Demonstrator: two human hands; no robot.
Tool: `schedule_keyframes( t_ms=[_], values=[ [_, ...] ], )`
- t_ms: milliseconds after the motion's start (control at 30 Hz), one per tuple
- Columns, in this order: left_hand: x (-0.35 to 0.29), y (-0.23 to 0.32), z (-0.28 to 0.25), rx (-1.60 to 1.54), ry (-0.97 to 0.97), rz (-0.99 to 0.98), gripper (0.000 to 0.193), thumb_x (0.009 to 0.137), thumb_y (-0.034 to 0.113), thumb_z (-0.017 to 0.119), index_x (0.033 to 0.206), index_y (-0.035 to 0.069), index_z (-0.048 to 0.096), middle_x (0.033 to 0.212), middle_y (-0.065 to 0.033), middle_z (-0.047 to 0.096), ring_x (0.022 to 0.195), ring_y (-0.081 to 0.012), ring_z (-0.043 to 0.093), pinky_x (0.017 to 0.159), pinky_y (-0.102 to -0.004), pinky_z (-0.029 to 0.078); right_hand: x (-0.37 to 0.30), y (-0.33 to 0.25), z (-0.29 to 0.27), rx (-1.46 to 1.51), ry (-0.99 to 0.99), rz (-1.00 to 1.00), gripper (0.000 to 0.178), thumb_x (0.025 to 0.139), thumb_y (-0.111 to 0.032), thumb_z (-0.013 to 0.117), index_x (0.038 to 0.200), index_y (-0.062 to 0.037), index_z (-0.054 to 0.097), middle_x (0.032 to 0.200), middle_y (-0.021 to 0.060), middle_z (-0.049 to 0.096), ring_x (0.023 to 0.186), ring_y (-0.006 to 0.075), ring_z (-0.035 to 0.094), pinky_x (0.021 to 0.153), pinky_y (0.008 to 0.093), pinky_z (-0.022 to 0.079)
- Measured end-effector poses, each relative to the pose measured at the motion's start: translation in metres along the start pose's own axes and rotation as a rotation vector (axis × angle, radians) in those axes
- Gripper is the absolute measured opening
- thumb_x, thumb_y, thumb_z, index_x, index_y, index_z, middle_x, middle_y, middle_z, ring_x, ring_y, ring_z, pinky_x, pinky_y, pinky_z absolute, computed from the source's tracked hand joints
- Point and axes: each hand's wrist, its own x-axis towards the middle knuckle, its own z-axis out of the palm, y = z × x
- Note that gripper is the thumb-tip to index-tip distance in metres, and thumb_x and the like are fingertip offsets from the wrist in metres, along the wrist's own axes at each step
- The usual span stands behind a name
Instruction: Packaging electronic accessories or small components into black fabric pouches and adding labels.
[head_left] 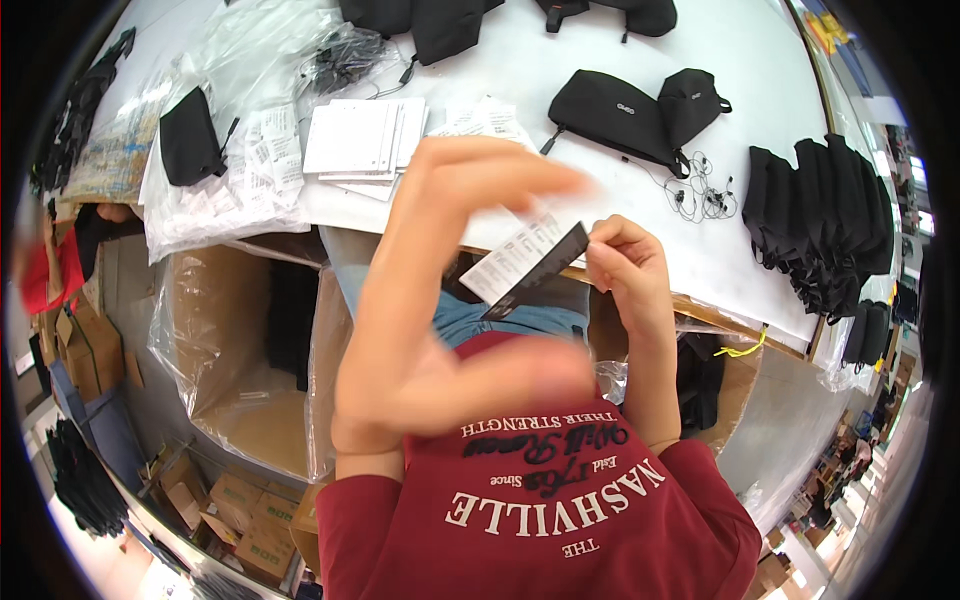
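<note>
In the head view, my right hand (630, 262) pinches a black-and-white card (527, 262) above my lap, while my left hand (388, 295) gapes wide, empty. The card is in hand, apart from the black pouch (605, 115); what remains, I can't tell.

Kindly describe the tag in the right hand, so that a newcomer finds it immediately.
Find the white table, then the right hand near its front edge. The tag is pinched there. Unlike the stacked white cards, it has a black strip along one side.
</note>
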Motion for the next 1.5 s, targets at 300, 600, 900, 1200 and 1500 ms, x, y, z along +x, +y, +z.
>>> schedule_keyframes(
  t_ms=[300, 600, 900, 1200, 1500],
  values=[
    [-0.056, -0.045, 0.014, -0.13, -0.118, -0.683, 0.018, 0.083, 0.014, 0.071, 0.088, -0.002, 0.063, 0.066, -0.0009, 0.058, 0.06, -0.0039, 0.049, 0.055, -0.0206, 0.04, -0.002, -0.005, 0.023, -0.071, -0.027, 0.058, 0.012, 0.091, -0.011, 0.06, 0.085, -0.0003, 0.062, 0.067, 0.0005, 0.054, 0.055, 0.0045, 0.046, 0.049, 0.0181, 0.034],
    [-0.056, -0.042, 0.016, -0.216, -0.074, -0.736, 0.019, 0.083, 0.014, 0.071, 0.089, -0.002, 0.063, 0.068, 0.0003, 0.058, 0.06, -0.003, 0.048, 0.054, -0.0193, 0.039, -0.001, 0.004, 0.023, 0.066, -0.01, 0.034, 0.027, 0.099, -0.025, 0.05, 0.087, -0.002, 0.056, 0.063, 0.0016, 0.052, 0.054, 0.0061, 0.048, 0.047, 0.0182, 0.035],
    [-0.059, -0.039, 0.019, -0.278, -0.053, -0.749, 0.019, 0.081, 0.012, 0.072, 0.092, -0.002, 0.064, 0.072, 0.0012, 0.06, 0.064, -0.0028, 0.051, 0.057, -0.0181, 0.04, -0.001, -0.001, 0.026, 0.306, 0.021, 0.052, 0.035, 0.101, -0.028, 0.045, 0.086, 0.0002, 0.06, 0.061, 0.0015, 0.051, 0.05, 0.0074, 0.043, 0.047, 0.0199, 0.033],
    [-0.062, -0.04, 0.017, -0.272, -0.105, -0.744, 0.018, 0.081, 0.01, 0.072, 0.093, -0.002, 0.064, 0.073, 0.0002, 0.061, 0.064, -0.0033, 0.052, 0.059, -0.0189, 0.041, -0.005, 0.001, 0.027, 0.138, 0.031, 0.103, 0.029, 0.099, -0.022, 0.05, 0.106, 0.0018, 0.065, 0.056, -0.0031, 0.048, 0.049, 0.0023, 0.041, 0.046, 0.0167, 0.03],
    [-0.059, -0.033, 0.019, -0.221, -0.127, -0.648, 0.017, 0.08, 0.007, 0.072, 0.091, -0.003, 0.063, 0.072, -0.0021, 0.059, 0.063, -0.0066, 0.052, 0.058, -0.0209, 0.041, -0.004, 0.002, 0.026, 0.165, -0.064, 0.039, 0.058, 0.104, -0.042, 0.026, 0.106, 0.0023, 0.064, 0.053, -0.0011, 0.044, 0.048, 0.0062, 0.036, 0.047, 0.0203, 0.031]
  ],
)
